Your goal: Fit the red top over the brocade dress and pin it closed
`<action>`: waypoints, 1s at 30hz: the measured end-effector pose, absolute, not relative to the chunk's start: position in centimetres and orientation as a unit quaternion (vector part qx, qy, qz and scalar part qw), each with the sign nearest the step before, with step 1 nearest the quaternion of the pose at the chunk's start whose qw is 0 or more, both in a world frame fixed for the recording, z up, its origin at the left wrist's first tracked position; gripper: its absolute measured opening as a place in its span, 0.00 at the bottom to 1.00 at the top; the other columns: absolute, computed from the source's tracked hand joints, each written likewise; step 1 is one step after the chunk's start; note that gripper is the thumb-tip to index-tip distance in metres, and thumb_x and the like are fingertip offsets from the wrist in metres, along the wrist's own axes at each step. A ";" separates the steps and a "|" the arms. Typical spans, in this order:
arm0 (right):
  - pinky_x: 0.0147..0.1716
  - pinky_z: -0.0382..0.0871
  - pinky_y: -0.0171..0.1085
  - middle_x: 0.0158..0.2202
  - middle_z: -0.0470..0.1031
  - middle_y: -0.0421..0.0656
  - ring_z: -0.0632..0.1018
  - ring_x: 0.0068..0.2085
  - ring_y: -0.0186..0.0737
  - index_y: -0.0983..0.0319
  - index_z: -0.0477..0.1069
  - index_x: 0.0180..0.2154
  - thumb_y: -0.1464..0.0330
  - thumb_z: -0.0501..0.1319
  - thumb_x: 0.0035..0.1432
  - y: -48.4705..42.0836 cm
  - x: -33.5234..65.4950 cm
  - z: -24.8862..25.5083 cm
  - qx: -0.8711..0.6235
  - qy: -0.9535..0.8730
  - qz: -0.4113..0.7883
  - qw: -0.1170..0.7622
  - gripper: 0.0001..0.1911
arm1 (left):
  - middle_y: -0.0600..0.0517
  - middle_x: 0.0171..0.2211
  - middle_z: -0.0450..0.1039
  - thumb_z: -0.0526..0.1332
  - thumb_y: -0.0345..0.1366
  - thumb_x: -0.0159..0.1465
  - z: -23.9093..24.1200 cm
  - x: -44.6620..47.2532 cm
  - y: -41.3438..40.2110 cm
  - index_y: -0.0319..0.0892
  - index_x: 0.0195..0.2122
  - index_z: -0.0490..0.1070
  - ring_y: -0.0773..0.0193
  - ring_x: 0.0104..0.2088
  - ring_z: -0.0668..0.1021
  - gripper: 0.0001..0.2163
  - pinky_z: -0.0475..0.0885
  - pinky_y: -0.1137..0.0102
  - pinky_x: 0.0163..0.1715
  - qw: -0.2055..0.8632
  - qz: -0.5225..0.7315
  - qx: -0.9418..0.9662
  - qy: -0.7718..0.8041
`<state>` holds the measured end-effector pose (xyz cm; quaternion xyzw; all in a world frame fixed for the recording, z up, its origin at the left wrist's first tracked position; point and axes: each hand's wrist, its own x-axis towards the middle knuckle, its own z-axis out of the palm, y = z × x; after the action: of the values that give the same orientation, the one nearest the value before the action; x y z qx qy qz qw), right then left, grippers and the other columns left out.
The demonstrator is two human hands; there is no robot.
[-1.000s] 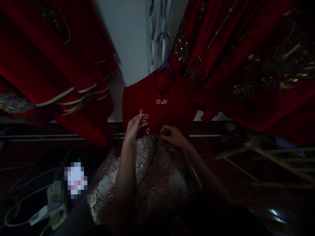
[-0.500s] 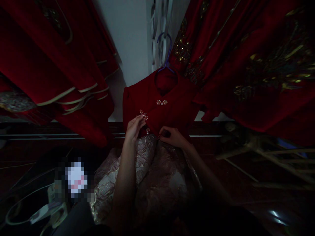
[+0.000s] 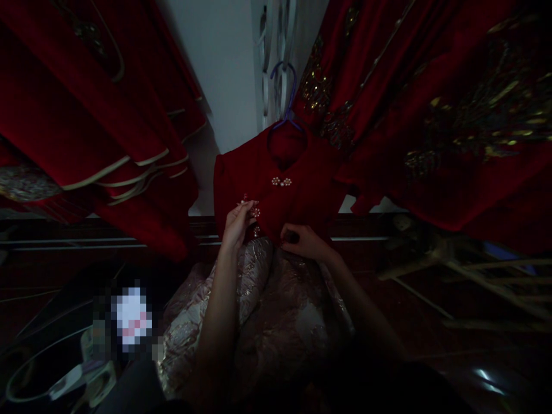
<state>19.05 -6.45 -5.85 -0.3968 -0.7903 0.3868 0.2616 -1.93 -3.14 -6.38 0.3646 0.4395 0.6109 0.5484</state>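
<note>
A red dress (image 3: 302, 201) with a pale, shiny brocade skirt (image 3: 297, 293) hangs in front of me on a purple hanger (image 3: 288, 115). At its chest sits a closed pearl flower fastener (image 3: 282, 181). My left hand (image 3: 236, 225) is closed in a pinch at the dress's side opening, on a beaded flower fastener (image 3: 255, 212). Just below it another beaded fastener (image 3: 257, 231) shows. My right hand (image 3: 304, 241) is curled, thumb and finger pinching the red cloth near the waist seam. Its fingertips are dark and hard to make out.
Red garments (image 3: 86, 115) with gold trim hang at the left, and red gowns (image 3: 452, 144) with gold sequins at the right. A wooden rack or chair frame (image 3: 444, 256) stands low on the right. A blurred bright item (image 3: 131, 316) lies lower left.
My left fingers have shifted slightly at the upper beaded fastener, covering more of the flower beside it. My right hand keeps its pinch by the waist. The view has moved a little.
</note>
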 end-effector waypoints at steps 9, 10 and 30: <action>0.30 0.63 0.31 0.28 0.72 0.37 0.71 0.30 0.32 0.61 0.69 0.32 0.70 0.60 0.50 -6.4 21.7 -4.4 -0.392 -0.806 0.406 0.179 0.04 | 0.45 0.50 0.70 0.61 0.38 0.62 1.7 0.6 -0.2 0.43 0.46 0.73 0.53 0.55 0.67 0.12 0.57 0.54 0.58 0.069 0.399 0.817 0.410; 0.30 0.63 0.31 0.27 0.72 0.36 0.71 0.29 0.32 0.61 0.69 0.32 0.70 0.60 0.50 -6.4 21.8 -4.3 -0.392 -0.804 0.408 0.180 0.04 | 0.45 0.49 0.69 0.60 0.38 0.62 2.4 0.7 0.3 0.43 0.45 0.73 0.52 0.55 0.66 0.12 0.53 0.52 0.60 0.034 0.358 0.842 0.402; 0.27 0.64 0.31 0.26 0.74 0.37 0.73 0.29 0.34 0.60 0.70 0.32 0.70 0.61 0.49 -5.9 24.0 -4.9 -0.389 -0.799 0.429 0.161 0.05 | 0.54 0.26 0.72 0.61 0.30 0.54 6.0 0.1 6.1 0.41 0.25 0.74 0.59 0.40 0.76 0.03 0.49 0.55 0.58 0.277 0.320 0.823 0.380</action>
<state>24.04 -5.91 -4.90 -0.3893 -0.7990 0.4290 0.1614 0.10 6.05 6.00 0.8226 0.3802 0.3199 0.2767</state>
